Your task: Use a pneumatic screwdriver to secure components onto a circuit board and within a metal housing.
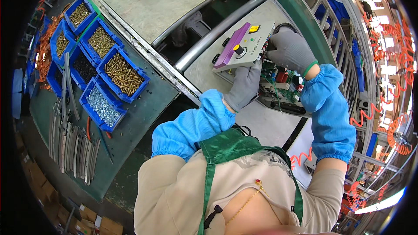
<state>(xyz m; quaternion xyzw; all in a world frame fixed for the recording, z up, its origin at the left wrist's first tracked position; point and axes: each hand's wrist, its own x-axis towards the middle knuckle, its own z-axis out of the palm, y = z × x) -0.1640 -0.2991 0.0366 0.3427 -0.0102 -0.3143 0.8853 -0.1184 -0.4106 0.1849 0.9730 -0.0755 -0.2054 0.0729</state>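
Observation:
A grey front panel (260,39) with a purple stripe, a yellow-capped knob and a yellow switch is tilted up in front of me. My left hand (244,88), in a grey glove, grips the panel's lower edge; its fingertips are partly hidden behind it. My right hand (291,52), gloved alike, is closed at the panel's right edge, among the wiring behind it. Whatever its fingers hold is hidden. Below and between the hands lies an opened chassis with a green circuit board (283,88), coloured components and loose wires.
Blue bins (114,86) of screws, nuts and other small fasteners stand on a green bench at left. Thin metal strips (74,148) lie in front of them. A metal roller (217,35) borders my work surface. A green belt (300,13) runs beyond my right hand.

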